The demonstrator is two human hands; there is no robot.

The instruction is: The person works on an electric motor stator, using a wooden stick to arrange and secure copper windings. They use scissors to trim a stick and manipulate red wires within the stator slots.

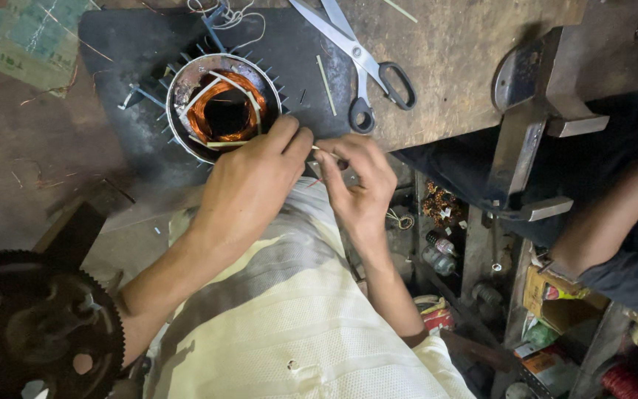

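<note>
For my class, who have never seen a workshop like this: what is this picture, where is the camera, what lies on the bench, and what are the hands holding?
The one picture comes from a camera worn on a person's head, looking down at their own bare hands. The left hand and the right hand pinch a thin pale strip between their fingertips. Just above them, on a dark mat, sits a round finned metal housing with copper wire coils inside and pale strips tucked among them. Scissors lie on the wooden bench. A toothed gear wheel sits lower left. Another person's arm shows at right.
</note>
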